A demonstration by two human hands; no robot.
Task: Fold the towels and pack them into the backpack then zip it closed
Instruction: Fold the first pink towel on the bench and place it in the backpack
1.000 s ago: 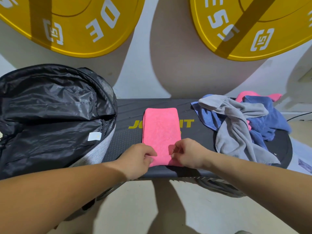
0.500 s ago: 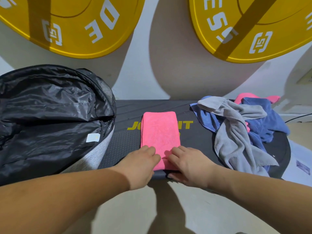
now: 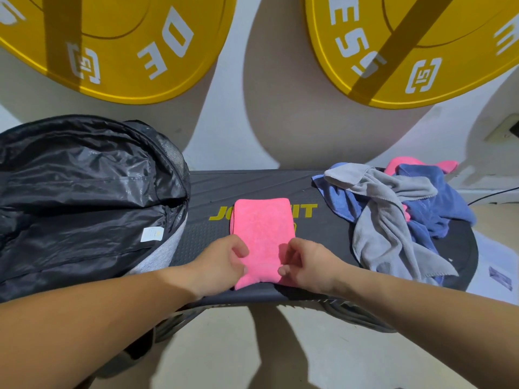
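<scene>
Backpack (image 3: 84, 197) gapes open at the left of the frame, black lining showing. Centre tabletop (image 3: 252, 186): pink towel (image 3: 262, 228), folded to a strip. Left hand (image 3: 222, 262) and right hand (image 3: 309, 262) pinch its near corners, fingers curled on cloth. Next, likely another fold away. Right of frame, a towel pile (image 3: 393, 217) waits unfolded.

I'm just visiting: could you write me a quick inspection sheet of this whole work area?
Surface: black platform with yellow lettering.
Job's things: folded pink towel at centre; open black backpack at left; unfolded pile of towels at right.
Clutter: nothing seen.
Grippers: left hand and right hand pinch the pink towel's near end.
Cables: dark cable far right.
Surroundings: two yellow weight plates against the wall.
</scene>
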